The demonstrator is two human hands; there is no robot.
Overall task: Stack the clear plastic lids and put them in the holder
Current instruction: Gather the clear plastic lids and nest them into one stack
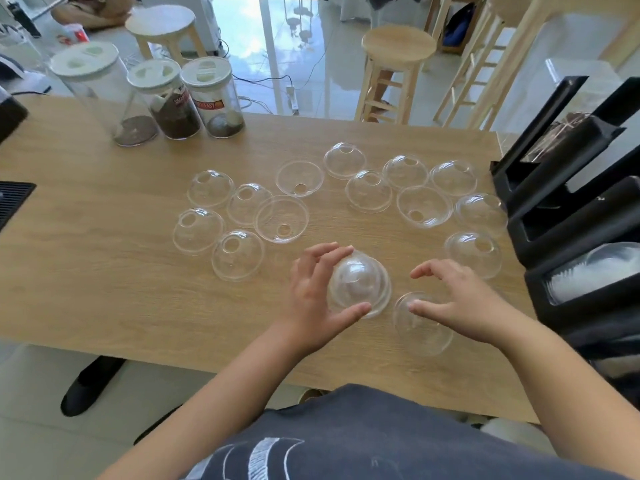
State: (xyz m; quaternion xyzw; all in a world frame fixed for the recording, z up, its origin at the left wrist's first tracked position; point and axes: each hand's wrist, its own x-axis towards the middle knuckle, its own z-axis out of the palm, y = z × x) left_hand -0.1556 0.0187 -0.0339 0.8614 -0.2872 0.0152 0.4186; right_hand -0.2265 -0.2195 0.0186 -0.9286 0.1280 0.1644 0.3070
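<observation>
Several clear dome lids lie scattered over the wooden table (104,271), some dome-up, a few upside down like the one at mid-table (282,219). My left hand (311,289) grips a small stack of clear lids (360,284) near the front of the table, thumb below and fingers above. My right hand (460,303) hovers with spread fingers over another clear lid (420,327); whether it touches it I cannot tell. The black holder (571,237) stands at the right edge of the table, with a row of lids lying in its near slot (595,271).
Three glass jars with white tops (159,98) stand at the back left of the table. A black mat (14,199) lies at the left edge. Wooden stools (394,67) stand beyond the far edge.
</observation>
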